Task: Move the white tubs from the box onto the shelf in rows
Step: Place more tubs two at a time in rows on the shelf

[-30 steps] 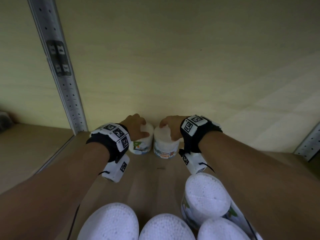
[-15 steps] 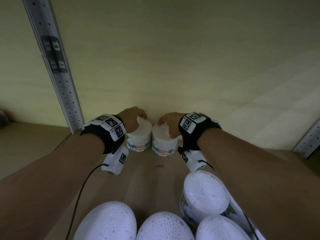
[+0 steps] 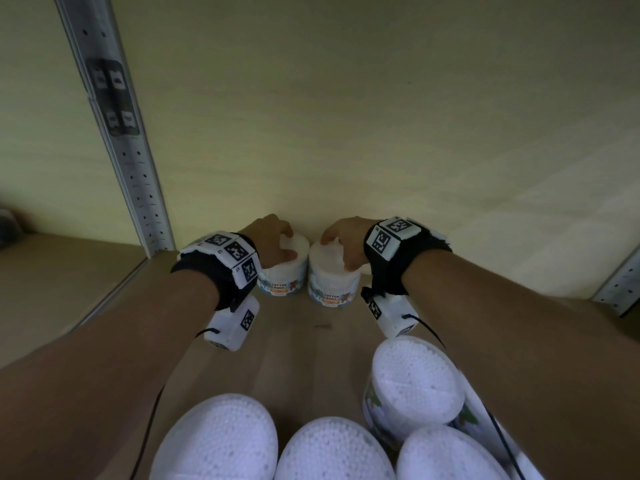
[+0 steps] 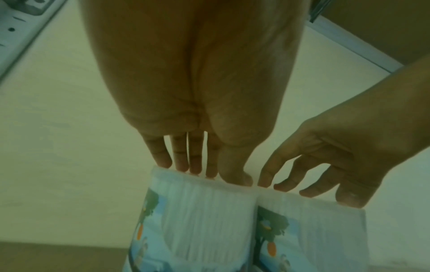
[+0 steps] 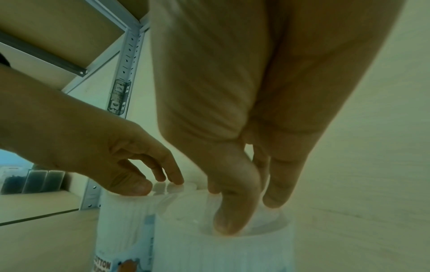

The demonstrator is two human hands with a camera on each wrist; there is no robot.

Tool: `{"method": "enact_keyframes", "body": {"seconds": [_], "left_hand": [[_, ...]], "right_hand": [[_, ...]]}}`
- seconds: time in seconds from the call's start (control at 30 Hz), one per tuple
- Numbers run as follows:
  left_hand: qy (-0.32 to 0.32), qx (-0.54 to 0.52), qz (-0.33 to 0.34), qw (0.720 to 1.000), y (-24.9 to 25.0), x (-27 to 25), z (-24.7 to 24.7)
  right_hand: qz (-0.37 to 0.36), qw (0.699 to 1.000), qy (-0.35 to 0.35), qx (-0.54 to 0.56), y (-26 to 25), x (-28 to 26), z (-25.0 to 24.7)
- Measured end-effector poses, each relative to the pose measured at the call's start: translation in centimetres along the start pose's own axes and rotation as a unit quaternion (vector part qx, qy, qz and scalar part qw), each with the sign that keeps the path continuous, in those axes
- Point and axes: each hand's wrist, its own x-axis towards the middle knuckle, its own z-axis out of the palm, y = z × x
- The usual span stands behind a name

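Two white tubs labelled cotton buds stand side by side at the back of the wooden shelf [image 3: 311,344], against the pale back wall. My left hand [image 3: 282,242] rests its fingertips on top of the left tub [image 3: 284,277]. My right hand [image 3: 341,244] does the same on the right tub [image 3: 332,284]. The left wrist view shows the left hand's [image 4: 197,169] straight fingers touching the lid of the left tub [image 4: 202,211], beside the right tub [image 4: 309,230]. In the right wrist view the right hand's [image 5: 244,202] thumb presses into the right tub's [image 5: 221,248] lid.
Several more white tubs [image 3: 414,382] fill the bottom of the head view, close to me; what holds them is out of sight. A perforated metal upright [image 3: 138,188] stands at the back left and another [image 3: 620,285] at the right. Bare shelf board lies between the two groups.
Both hands have moved the two tubs a little further back to the wall and brought them closer together. They now stand level, side by side.
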Motion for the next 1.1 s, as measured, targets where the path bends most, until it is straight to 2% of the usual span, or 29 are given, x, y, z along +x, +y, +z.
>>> {"method": "enact_keyframes", "body": {"seconds": [0.33, 0.47, 0.57, 0.7, 0.73, 0.83, 0.87, 0.9, 0.97, 1.07, 1.1], "left_hand": [[0.005, -0.001, 0.027, 1.000, -0.2, -0.1, -0.3], [-0.017, 0.031, 0.038, 0.999, 0.2, -0.7, -0.8], [-0.047, 0.055, 0.047, 0.996, 0.6, -1.9, -1.2], [-0.067, 0.067, 0.070, 0.993, 0.9, -4.2, -1.3], [-0.071, 0.071, 0.076, 0.992, 1.0, -4.9, -1.3], [-0.076, 0.082, 0.098, 0.989, 1.4, -7.2, -1.1], [-0.081, 0.086, 0.103, 0.988, 1.5, -7.9, -1.0], [-0.089, 0.092, 0.104, 0.986, 1.7, -8.6, -1.0], [-0.104, 0.099, 0.102, 0.984, 1.9, -10.1, -1.0], [-0.099, 0.082, 0.103, 0.986, 2.0, -12.3, -1.0], [-0.097, 0.077, 0.105, 0.987, 2.1, -12.9, -0.9]], "right_hand": [[0.002, 1.000, 0.012, 0.002, -0.2, 0.3, 0.1], [0.008, 1.000, -0.009, -0.009, -1.1, -0.2, -0.3], [0.003, 0.997, -0.044, -0.068, -2.0, -1.1, -0.6], [0.020, 0.998, -0.017, -0.059, -3.8, -3.3, -0.7], [0.014, 0.998, -0.026, -0.056, -4.4, -3.5, -0.5], [0.005, 0.982, -0.145, -0.124, -5.3, -1.3, 0.8], [0.011, 0.973, -0.194, -0.125, -5.1, -0.1, 1.8], [0.001, 0.969, -0.214, -0.120, -5.2, 0.2, 2.3], [-0.009, 0.969, -0.199, -0.144, -5.7, -1.3, 2.7], [-0.058, 0.987, -0.099, -0.114, -6.0, -5.0, 3.2], [-0.070, 0.988, -0.087, -0.111, -6.3, -6.4, 2.9]]}}
